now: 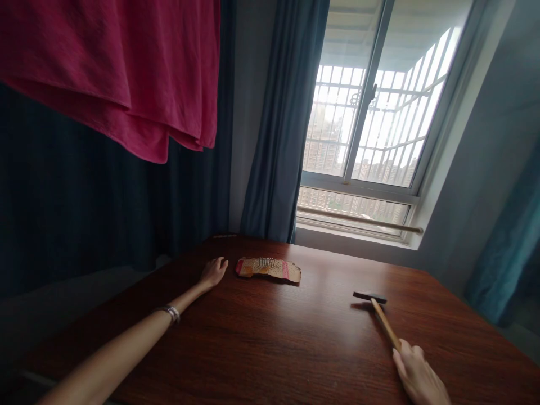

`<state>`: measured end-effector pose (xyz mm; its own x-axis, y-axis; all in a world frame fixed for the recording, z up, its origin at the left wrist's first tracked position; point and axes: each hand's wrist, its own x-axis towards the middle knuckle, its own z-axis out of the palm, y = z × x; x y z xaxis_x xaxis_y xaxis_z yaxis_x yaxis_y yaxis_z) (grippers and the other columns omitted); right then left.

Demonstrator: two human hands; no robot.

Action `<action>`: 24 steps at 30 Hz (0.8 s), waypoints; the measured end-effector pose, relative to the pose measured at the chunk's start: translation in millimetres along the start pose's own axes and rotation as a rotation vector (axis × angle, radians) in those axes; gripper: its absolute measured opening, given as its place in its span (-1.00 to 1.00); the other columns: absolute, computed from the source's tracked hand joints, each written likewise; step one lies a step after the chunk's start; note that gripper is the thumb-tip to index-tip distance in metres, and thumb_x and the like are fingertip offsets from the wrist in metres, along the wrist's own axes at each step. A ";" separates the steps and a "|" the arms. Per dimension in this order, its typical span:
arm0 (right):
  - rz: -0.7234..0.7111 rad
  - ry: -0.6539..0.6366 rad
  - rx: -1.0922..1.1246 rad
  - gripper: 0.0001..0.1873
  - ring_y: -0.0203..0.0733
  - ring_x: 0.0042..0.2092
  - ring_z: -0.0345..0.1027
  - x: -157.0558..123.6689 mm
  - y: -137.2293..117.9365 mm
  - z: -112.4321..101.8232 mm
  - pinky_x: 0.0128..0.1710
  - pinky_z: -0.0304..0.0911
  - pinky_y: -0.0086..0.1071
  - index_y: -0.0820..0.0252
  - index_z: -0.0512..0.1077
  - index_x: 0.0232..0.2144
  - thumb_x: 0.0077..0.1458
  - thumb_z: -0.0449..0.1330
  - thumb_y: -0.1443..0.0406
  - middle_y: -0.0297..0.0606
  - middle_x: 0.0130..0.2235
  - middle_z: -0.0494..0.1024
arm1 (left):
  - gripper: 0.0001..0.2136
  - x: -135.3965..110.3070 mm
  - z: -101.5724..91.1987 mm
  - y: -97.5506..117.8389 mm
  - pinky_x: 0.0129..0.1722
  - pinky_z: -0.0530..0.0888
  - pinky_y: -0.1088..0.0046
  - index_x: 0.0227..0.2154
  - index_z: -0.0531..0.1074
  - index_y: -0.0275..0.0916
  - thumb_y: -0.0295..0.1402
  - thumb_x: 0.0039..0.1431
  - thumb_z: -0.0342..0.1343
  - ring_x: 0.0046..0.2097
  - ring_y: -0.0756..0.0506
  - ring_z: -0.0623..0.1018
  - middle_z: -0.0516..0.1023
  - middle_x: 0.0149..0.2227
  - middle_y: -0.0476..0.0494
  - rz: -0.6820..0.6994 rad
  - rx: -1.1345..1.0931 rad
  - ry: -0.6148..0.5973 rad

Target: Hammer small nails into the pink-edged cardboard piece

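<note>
My right hand [417,368] is wrapped round the wooden handle of a hammer [386,325]. The dark hammer head is a little above the table surface, with a shadow beneath it. On the left, my left hand [214,273] rests on the table with its fingers loosely bent and nothing visible in them. Just right of it, but apart from it, lies a flat, ragged-edged beige and pink patterned piece [270,270]. Several thin, nail-like metal pins stand in a cluster near its middle. What the piece is made of, I cannot tell.
The brown wooden table [270,349] reaches back to blue curtains [274,140] and a barred window [367,124]. A pink cloth [126,73] hangs at the upper left. Another blue curtain [506,236] is at the right.
</note>
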<state>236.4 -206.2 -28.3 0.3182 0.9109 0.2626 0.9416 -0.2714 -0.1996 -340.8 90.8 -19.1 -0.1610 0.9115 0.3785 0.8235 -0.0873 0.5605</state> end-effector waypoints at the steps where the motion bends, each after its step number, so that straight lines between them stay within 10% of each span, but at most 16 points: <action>1: -0.040 0.021 0.026 -0.63 -0.03 -0.24 0.42 -0.4 -10.6 -0.7 -0.37 0.25 -0.28 0.18 0.18 -0.09 0.18 -0.26 0.17 -0.09 -0.23 0.36 | -0.65 2.6 -3.3 -5.4 0.01 0.25 0.32 -0.19 0.39 -0.24 -0.16 0.08 -0.14 0.01 -0.24 0.38 0.48 -0.10 -0.24 -0.055 -0.075 -0.008; 15: -0.729 0.042 0.194 -0.82 -0.19 -0.41 0.32 -22.9 -277.5 1.7 -0.49 0.17 -0.42 0.12 0.27 -0.27 0.07 -0.03 0.43 -0.21 -0.32 0.36 | -0.65 8.5 -17.3 -29.4 -0.10 0.35 0.31 -0.42 0.44 -0.29 -0.15 -0.01 -0.14 -0.16 -0.19 0.52 0.59 -0.37 -0.20 -0.300 -0.693 0.087; 24: -0.899 -0.078 0.214 -0.70 0.01 -0.26 0.32 -30.4 -357.9 28.0 -0.34 0.27 -0.19 0.23 0.27 -0.18 0.00 -0.04 0.49 -0.02 -0.22 0.38 | -0.65 12.1 -44.3 -30.9 -0.09 0.34 0.29 -0.44 0.42 -0.32 -0.15 -0.01 -0.13 -0.07 -0.18 0.49 0.58 -0.31 -0.27 -0.365 -0.891 -0.146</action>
<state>-113.3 -128.1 8.8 -0.5373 0.7718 0.3402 0.7881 0.6031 -0.1235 -392.3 86.7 0.7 -0.2058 0.9785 0.0092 0.0128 -0.0067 0.9999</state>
